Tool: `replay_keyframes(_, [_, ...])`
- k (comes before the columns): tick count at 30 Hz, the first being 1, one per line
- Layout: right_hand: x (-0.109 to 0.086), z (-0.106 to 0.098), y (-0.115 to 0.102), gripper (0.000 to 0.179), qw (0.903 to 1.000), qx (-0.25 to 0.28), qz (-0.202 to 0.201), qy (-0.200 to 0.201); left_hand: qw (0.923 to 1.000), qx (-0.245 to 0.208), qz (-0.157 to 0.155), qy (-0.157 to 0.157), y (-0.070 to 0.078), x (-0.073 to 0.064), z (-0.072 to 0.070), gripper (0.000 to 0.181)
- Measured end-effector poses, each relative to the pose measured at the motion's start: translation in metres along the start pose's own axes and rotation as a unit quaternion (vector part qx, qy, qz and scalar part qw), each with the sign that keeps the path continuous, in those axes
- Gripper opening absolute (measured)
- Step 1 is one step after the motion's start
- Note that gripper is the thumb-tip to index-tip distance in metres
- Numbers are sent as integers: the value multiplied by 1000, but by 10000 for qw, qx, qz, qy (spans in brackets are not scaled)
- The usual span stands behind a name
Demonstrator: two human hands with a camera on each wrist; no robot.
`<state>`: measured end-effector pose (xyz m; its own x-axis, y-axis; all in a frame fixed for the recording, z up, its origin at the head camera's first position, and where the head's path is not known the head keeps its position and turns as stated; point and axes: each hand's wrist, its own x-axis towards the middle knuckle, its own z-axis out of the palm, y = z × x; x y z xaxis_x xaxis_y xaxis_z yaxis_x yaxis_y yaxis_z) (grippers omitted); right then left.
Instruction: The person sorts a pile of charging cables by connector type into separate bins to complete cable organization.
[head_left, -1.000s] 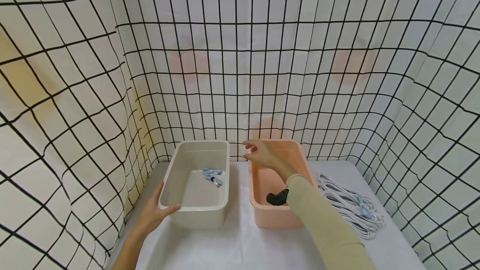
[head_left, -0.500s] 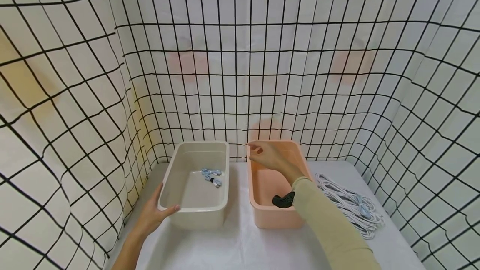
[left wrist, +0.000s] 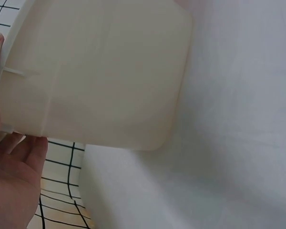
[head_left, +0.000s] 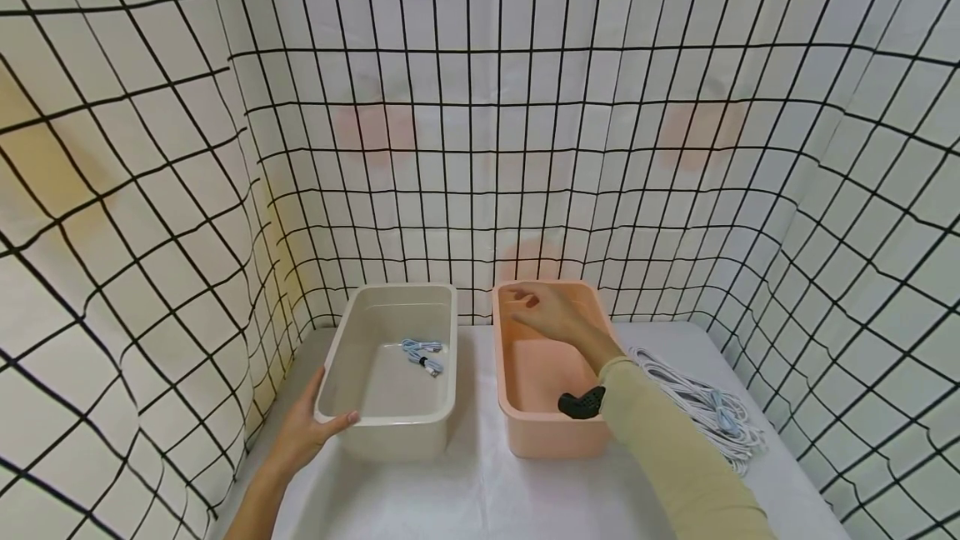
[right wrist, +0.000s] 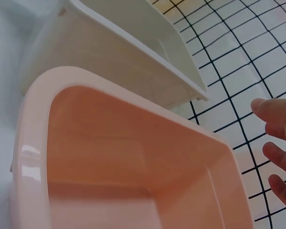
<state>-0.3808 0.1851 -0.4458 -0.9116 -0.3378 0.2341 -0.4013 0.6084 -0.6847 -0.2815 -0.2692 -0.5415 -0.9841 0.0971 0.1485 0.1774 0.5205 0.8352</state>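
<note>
My left hand (head_left: 302, 432) holds the near left corner of the off-white plastic bin (head_left: 397, 432), thumb over the rim and fingers against the outside. The left wrist view shows its fingers (left wrist: 31, 150) tucked beneath the rim. Inside this bin lies a bundled light-blue USB cable (head_left: 422, 354) with a black tie. Above the peach bin (head_left: 555, 437) hovers my right hand (head_left: 547, 311), its fingers loosely bent and holding nothing. In the right wrist view, its fingertips (right wrist: 276, 152) are apart from both bins.
White cable coils (head_left: 708, 411) with a light-blue cable on them lie right of the peach bin. Black grid netting (head_left: 480, 148) surrounds the white-covered table (head_left: 483, 502) at the back and sides. A black perforated piece (head_left: 581, 403) sits at my right wrist.
My right hand has drifted rightward and slightly down, from the peach bin's left rim to over the bin. The left hand and both bins look almost unchanged.
</note>
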Motion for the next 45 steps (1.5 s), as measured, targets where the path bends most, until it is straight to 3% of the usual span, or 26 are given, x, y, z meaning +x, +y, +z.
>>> replay_keyframes(19, [-16, -13, 21, 51, 9989, -192, -357, 219, 9998, -190, 1, -44, 1, 0, 1, 114])
replay_keyframes(31, [-31, -25, 33, 51, 9977, -491, -199, 419, 10000, -48, -35, -15, 0, 0, 2, 113])
replay_keyframes(39, [-40, -30, 43, 51, 9945, -901, -137, 511, 9998, -156, -51, -110, -1, 1, 3, 113])
replay_keyframes(45, [-48, -35, 46, 51, 9942, -911, -98, 558, 9997, -217, -52, -109, -2, 1, 2, 113])
